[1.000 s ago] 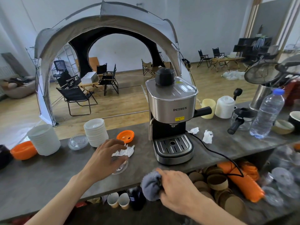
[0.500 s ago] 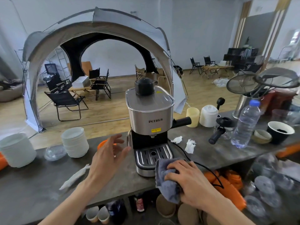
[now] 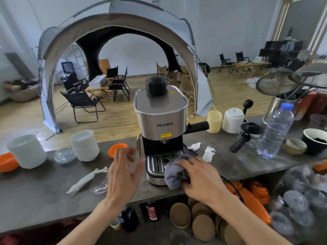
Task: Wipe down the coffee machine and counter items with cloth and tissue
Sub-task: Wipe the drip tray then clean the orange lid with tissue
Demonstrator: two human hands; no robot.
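Observation:
A steel and black coffee machine (image 3: 161, 119) stands on the dark counter (image 3: 35, 191). My right hand (image 3: 200, 177) grips a grey cloth (image 3: 174, 174) pressed against the front right of the machine's drip tray (image 3: 156, 161). My left hand (image 3: 123, 172) hovers with fingers spread just left of the machine's base, holding nothing. A twisted white tissue (image 3: 85, 179) lies on the counter to the left, beside a clear glass lid (image 3: 100, 184). Two crumpled tissues (image 3: 208, 152) lie right of the machine.
Left of the machine are white cup stacks (image 3: 85, 145), an orange lid (image 3: 116, 149) and an orange bowl (image 3: 7, 161). To the right stand a water bottle (image 3: 276, 131), a black-handled portafilter (image 3: 242, 142), cups and a black bowl (image 3: 315, 140). Shelves below hold cup sleeves.
My left hand let go of the tissue and glass lid and rose toward the machine's left side. My right hand carried the cloth up from the counter edge onto the drip tray.

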